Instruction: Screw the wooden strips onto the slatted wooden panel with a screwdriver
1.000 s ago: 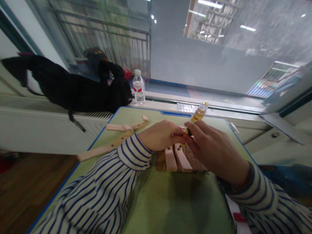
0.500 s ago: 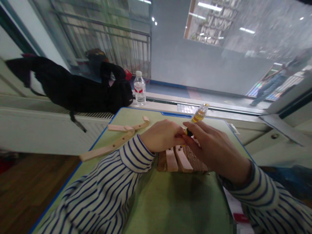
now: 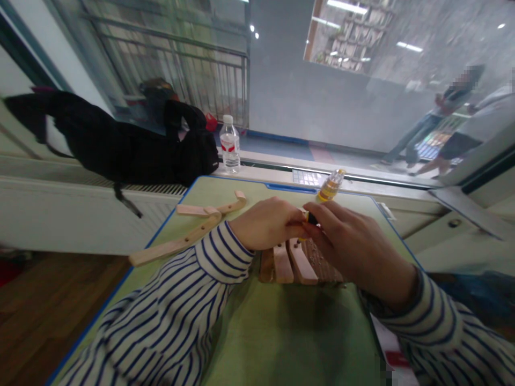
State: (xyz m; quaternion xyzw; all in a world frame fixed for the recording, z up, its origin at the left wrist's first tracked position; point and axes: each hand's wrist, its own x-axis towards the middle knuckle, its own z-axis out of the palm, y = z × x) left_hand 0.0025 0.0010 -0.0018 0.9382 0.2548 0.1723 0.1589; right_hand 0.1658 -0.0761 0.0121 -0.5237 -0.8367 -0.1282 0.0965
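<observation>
My right hand (image 3: 354,249) is closed round a screwdriver with a clear yellow handle (image 3: 330,188) that points up and away from me. Its tip goes down between my two hands and is hidden. My left hand (image 3: 269,222) is closed in a pinch right against the screwdriver's shaft, over a wooden slatted piece (image 3: 290,262) that lies on the green desk (image 3: 281,332). What the left fingers pinch is hidden. Both sleeves are white with dark blue stripes.
Two loose curved wooden strips (image 3: 189,233) lie at the desk's left side. A water bottle (image 3: 229,145) and a black backpack (image 3: 120,145) rest on the window ledge behind. Beyond the glass, people stand at the far right. A white paper (image 3: 388,348) lies near my right forearm.
My hands and the screwdriver stay in place with only slight shifts. Outside the window, people have come further into view at the right.
</observation>
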